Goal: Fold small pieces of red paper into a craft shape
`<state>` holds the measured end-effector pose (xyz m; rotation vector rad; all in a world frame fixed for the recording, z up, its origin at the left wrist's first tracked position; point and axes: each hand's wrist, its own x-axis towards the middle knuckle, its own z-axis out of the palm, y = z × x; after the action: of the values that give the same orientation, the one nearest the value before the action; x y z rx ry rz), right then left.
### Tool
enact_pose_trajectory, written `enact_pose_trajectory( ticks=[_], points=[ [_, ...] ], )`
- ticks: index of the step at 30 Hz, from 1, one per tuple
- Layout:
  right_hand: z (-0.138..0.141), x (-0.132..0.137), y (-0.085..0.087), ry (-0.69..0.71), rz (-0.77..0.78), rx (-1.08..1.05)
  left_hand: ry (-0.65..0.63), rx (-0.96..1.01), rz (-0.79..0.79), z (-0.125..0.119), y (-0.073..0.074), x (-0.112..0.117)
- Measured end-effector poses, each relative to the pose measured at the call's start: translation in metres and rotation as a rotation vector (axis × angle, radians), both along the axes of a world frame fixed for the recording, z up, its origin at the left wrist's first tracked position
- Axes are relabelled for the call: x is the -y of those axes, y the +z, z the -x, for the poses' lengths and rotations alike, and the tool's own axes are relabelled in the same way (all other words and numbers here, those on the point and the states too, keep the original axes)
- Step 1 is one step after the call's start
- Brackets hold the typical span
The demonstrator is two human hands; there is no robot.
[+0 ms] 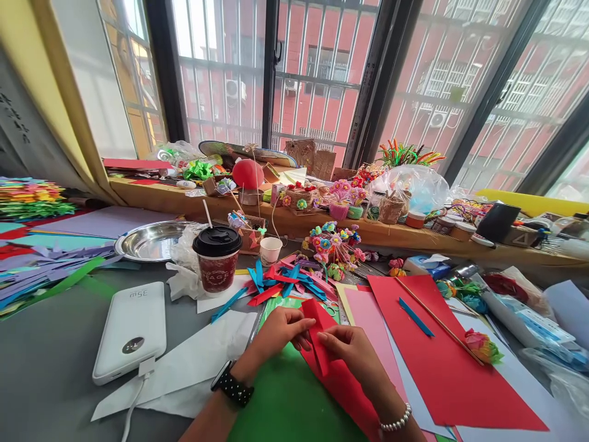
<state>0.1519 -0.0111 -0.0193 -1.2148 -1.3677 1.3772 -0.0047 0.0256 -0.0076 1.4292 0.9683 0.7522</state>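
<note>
Between my two hands is a strip of red paper [317, 319], creased lengthwise into a narrow fold. My left hand [286, 328] pinches its left edge near the top, with a dark watch on that wrist. On the other edge, slightly lower, my right hand [345, 347] grips the strip between thumb and fingers; a beaded bracelet circles that wrist. Below lies another piece of red paper [354, 402] over a green mat [285, 399]. Just beyond my hands sits a pile of folded red and blue paper strips [288, 279].
On the left are a white power bank [131, 331] with a cable, a lidded cup [217, 261] with a straw, and a metal plate [151, 242]. Red sheets [442, 356] and a paper flower on a stick [483, 347] lie right. Crafts crowd the windowsill [294, 215].
</note>
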Motion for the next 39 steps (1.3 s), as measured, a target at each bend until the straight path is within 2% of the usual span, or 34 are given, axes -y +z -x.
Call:
enact_pose_trajectory(
  ticks=[11,21,24,26,31,35,39],
  points=[
    [0.003,0.004,0.003,-0.056,-0.038,0.046,0.004,0.001,0.006,-0.001,-0.002,0.001],
    [0.002,0.002,0.005,-0.051,-0.051,0.026,0.125,-0.012,0.0,0.001,0.003,0.0],
    [-0.001,0.0,0.003,-0.045,-0.064,0.082,0.095,-0.016,-0.033,0.004,0.0,-0.003],
    [-0.005,-0.001,0.002,-0.019,-0.083,0.162,0.069,-0.033,-0.114,0.008,-0.001,-0.005],
    [-0.014,0.0,0.002,0.047,-0.158,0.382,-0.026,-0.228,-0.297,0.014,0.001,-0.003],
    [-0.016,0.001,0.003,0.084,-0.172,0.439,-0.113,-0.296,-0.329,0.011,0.0,0.002],
    [-0.012,0.001,0.006,0.032,-0.217,0.42,-0.091,-0.256,-0.297,0.008,-0.003,0.002]
  ],
)
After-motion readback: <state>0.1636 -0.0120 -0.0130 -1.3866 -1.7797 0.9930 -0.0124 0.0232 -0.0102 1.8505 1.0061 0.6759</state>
